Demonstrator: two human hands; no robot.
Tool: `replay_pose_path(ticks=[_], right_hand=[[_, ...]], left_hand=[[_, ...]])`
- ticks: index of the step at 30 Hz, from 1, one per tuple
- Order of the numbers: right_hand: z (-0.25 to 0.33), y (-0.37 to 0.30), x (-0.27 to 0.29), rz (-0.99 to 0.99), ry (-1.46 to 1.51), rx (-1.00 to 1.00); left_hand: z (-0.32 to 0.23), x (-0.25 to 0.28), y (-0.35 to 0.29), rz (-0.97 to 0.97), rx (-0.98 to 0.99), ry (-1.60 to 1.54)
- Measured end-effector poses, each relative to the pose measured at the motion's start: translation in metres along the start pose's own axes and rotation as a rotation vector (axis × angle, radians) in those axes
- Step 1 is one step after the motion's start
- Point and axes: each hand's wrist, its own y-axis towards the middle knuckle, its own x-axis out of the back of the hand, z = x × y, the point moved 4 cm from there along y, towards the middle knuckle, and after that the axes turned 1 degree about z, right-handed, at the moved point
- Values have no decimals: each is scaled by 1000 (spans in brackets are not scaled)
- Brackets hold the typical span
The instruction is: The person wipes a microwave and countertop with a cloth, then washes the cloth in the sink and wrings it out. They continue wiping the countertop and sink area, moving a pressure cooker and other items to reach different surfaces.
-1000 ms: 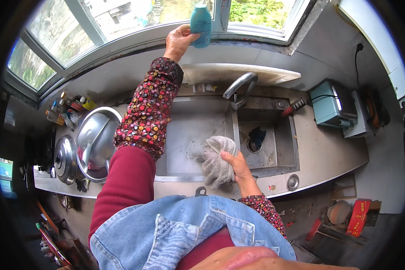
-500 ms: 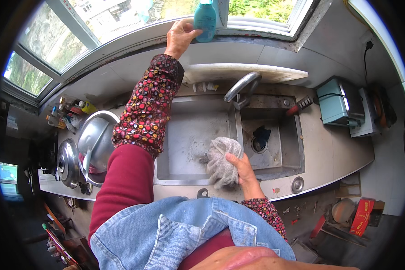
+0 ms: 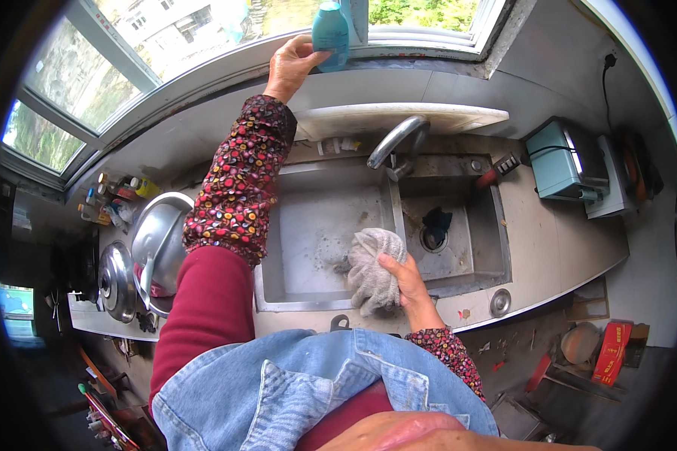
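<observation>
At the far side, my left hand (image 3: 289,66) is stretched up to the window ledge, its thumb and fingers closed on the side of a teal plastic bottle (image 3: 331,36). The bottle stands upright against the window frame. Nearer to me, my right hand (image 3: 408,284) grips a bunched grey cloth (image 3: 375,269) above the front edge of the steel sink (image 3: 320,305). The cloth hangs partly over the large left basin, and its folds hide the fingers behind it. A curved faucet (image 3: 399,139) rises behind the basins.
On the left are a large metal bowl (image 3: 160,233), a pot lid (image 3: 117,282) and several small bottles (image 3: 111,197). A dark rag (image 3: 435,224) lies at the small basin's drain. A red-handled brush (image 3: 496,171) rests at its far corner. A teal appliance (image 3: 566,161) stands right. A white board (image 3: 406,116) leans behind the faucet.
The whole view has shifted slightly. Both hands keep their hold, the left on the bottle and the right on the cloth, with no clear movement of either thing.
</observation>
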Motion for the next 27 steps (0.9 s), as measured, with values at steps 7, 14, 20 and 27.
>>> replay_pose_path(ticks=[7, 14, 20, 27], right_hand=[[-5, 4, 8, -11, 0, -42], [-10, 6, 15, 3, 11, -1], [-9, 0, 21, -7, 26, 84], [45, -34, 4, -18, 196, 248]], left_hand=[[-5, -7, 5, 92, 76, -74], [-38, -40, 29, 177, 49, -198], [-82, -89, 36, 336, -55, -490], [-138, -93, -24, 397, -21, -517]])
